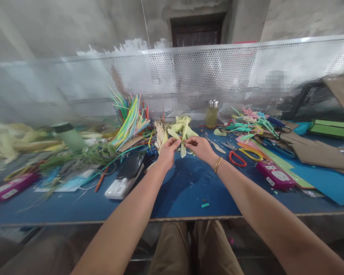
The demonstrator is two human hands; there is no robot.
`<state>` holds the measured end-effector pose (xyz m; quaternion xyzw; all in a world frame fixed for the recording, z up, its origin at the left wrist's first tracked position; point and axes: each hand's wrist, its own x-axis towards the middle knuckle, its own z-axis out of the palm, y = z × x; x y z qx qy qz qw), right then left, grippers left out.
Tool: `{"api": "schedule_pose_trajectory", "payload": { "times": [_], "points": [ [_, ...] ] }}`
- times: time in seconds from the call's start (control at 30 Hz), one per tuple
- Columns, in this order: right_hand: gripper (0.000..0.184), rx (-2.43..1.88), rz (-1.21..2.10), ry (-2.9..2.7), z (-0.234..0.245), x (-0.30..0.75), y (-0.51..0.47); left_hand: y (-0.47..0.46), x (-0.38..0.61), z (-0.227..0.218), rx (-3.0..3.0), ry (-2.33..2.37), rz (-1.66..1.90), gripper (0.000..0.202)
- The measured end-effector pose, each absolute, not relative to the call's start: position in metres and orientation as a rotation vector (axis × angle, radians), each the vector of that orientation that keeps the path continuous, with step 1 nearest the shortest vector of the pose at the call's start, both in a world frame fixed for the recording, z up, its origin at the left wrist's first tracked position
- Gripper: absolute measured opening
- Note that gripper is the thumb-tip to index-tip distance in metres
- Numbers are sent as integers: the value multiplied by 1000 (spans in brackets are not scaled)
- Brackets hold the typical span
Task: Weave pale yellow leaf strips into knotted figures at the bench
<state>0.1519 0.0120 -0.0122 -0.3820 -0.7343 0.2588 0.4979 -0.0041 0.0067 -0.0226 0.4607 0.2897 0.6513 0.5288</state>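
Note:
Above the middle of the blue table, both hands pinch a pale green bunch of corn husk [183, 128]. My left hand [169, 151] has its thumb and fingers closed at the lower left of the bunch. My right hand [201, 148], with a gold bracelet at the wrist, is closed on the lower right side, close to the left fingertips. Strips of husk stick up over the fingers and one hangs between them. Dry beige husks [160, 133] lie just behind my left hand. The exact spot where the fingertips grip is partly hidden.
Red-handled scissors [237, 158] and a purple box [275, 175] lie at right, near coloured paper. Left stand a black phone [131, 165] on a white device, colourful pipe cleaners [130, 124] and a green bottle [70, 137]. A glass jar [212, 114] stands before a perforated metal screen [195, 76].

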Motion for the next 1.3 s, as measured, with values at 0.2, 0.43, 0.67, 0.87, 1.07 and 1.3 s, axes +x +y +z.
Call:
{"api": "schedule_pose_trajectory", "payload": {
  "times": [0.2,0.43,0.67,0.87,1.07,1.3],
  "points": [
    [23,-945,734,-1624,-14,152,13,6,-6,-20,1113,740,1544,36],
    [25,-892,914,-1510,-13,153,17,4,-4,-23,1169,743,1377,28],
    [23,-826,970,-1539,-13,152,15,5,-3,-26,1125,783,1334,29],
    [32,-824,907,-1534,-11,150,13,4,-1,-25,1043,737,1246,31],
    [32,-910,881,-1477,-14,146,15,10,3,-30,1054,821,1282,23],
    [32,-998,762,-1374,-18,145,21,9,10,-24,1102,918,1282,18]
  ]
}}
